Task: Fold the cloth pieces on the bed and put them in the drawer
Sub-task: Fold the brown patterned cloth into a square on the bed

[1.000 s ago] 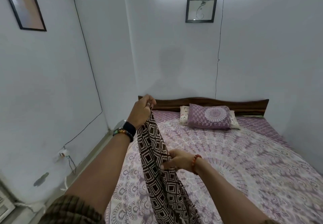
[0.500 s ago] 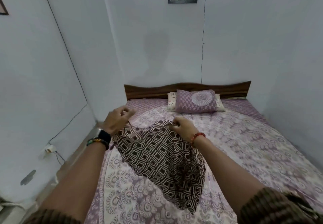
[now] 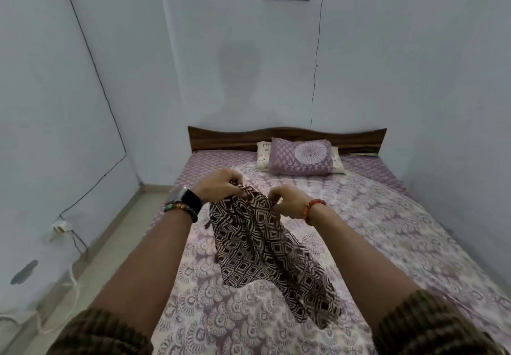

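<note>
Between both hands, a brown-and-white diamond-print cloth point(image 3: 257, 246) hangs by its top edge. Left hand point(image 3: 218, 186) pinches one upper corner, fingers closed on the fabric; right hand point(image 3: 289, 202) pinches the other, just beside it. Below the hands the cloth drapes down onto the purple-patterned bed point(image 3: 387, 238). Beyond the hands, a purple pillow point(image 3: 301, 156) sits against the wooden headboard point(image 3: 221, 137).

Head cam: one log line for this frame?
left hand: grips patterned cloth top edge | right hand: grips same edge | cloth: hanging onto bed
</note>
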